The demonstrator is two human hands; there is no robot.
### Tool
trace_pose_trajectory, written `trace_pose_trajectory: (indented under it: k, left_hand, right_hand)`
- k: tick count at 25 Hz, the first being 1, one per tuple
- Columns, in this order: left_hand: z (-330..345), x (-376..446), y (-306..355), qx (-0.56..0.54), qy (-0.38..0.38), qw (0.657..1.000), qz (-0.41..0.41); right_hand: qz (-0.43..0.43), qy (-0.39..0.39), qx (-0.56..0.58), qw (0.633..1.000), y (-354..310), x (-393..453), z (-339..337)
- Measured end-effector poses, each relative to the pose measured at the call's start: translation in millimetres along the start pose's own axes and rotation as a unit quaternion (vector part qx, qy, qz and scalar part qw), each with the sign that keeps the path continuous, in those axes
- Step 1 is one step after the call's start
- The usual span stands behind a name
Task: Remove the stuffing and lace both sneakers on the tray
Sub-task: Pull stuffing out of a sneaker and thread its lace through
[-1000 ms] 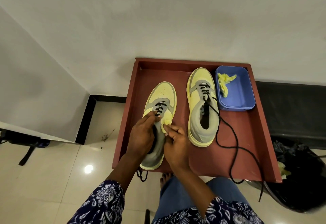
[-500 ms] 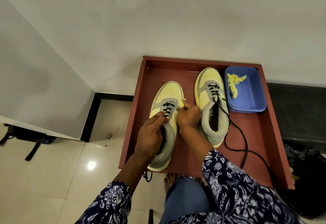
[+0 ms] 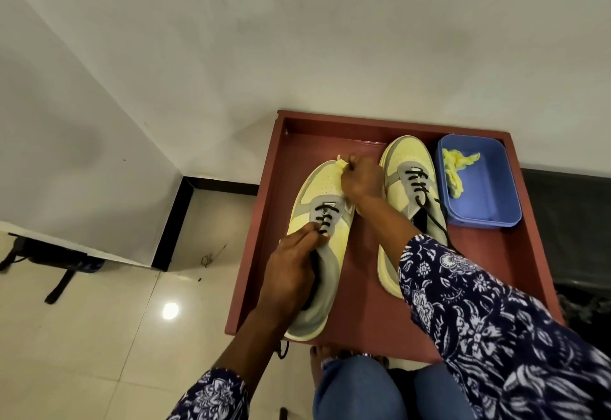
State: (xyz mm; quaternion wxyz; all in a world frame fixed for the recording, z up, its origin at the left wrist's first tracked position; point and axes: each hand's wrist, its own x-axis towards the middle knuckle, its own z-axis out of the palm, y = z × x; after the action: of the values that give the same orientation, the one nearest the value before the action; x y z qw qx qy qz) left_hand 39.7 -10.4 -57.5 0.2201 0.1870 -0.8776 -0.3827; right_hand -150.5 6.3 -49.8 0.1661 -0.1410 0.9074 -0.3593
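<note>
Red tray (image 3: 261,231) edge, left sneaker's (image 3: 325,188) heel overhanging

The person wore a loose navy-blue top printed with white flowers and leaves, its long right sleeve (image 3: 489,313) reaching past the elbow and its left sleeve (image 3: 215,396) ending higher, over blue denim trousers (image 3: 357,390), with bare toes (image 3: 319,353) showing.

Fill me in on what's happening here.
A person is working on two yellow sneakers on a red tray. The left hand holds the left sneaker at its laces, while the right hand pinches yellow stuffing above its toe. The right sneaker is partly laced. A blue bin holds more stuffing.
</note>
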Motion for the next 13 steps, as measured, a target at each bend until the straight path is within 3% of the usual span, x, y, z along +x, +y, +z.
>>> trace_pose_trajectory:
  k: [5, 13]
  left_hand:
    - [3, -4, -4, 0.010, 0.011, 0.999, -0.030]
    - [2, -4, -4, 0.017, 0.007, 0.999, -0.047]
  right_hand:
    - [-0.146, -0.085, -0.145, 0.975, 1, 18, 7]
    - [-0.251, -0.130, -0.170, 0.944, -4, 15, 7]
